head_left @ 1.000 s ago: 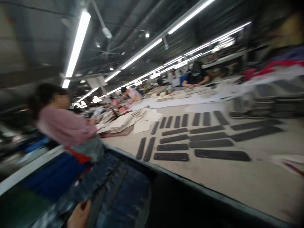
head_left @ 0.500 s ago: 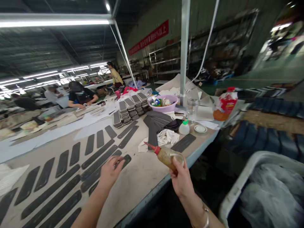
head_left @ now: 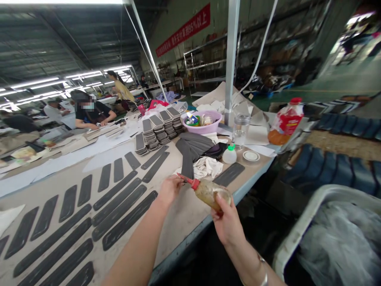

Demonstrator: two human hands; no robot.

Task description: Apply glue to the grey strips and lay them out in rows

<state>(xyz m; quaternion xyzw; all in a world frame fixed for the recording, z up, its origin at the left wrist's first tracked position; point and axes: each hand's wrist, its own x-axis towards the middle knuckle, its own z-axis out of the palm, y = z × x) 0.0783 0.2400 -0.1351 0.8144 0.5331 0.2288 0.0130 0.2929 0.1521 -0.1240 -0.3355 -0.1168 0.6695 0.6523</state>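
Right hand (head_left: 228, 224) wraps its fingers around the body of a squeeze bottle (head_left: 212, 193), holding it tilted so its red nozzle (head_left: 190, 182) points up and to the left. That bottle is clear plastic with a yellowish-brown liquid inside, and it sits above the near edge of the tabletop (head_left: 178, 222). Left hand (head_left: 169, 190) reaches across from the left, its fingertips closed in a pinch at the tip of the red nozzle. A metal bracelet (head_left: 263, 274) circles the right wrist.

Long dark strips (head_left: 125, 216) with rounded ends lie flat in rows across the pale tabletop, well to the left of both hands. Just behind the hands lies a crumpled white cloth (head_left: 206, 167), touching a loose heap of grey strips (head_left: 192, 149). Farther back stand neat stacks of grey pads (head_left: 157, 131). A lilac bowl (head_left: 204, 121) holding small items sits beside a metal post (head_left: 230, 63). Near the right edge of the tabletop are a small white bottle with a green cap (head_left: 229, 155), a clear glass jar (head_left: 240, 131), a round white lid (head_left: 251, 155) and a large bottle with a red cap (head_left: 285, 121). Other people work at the far left end of the long tabletop. A pale tub (head_left: 300, 234) stands on the floor at lower right.
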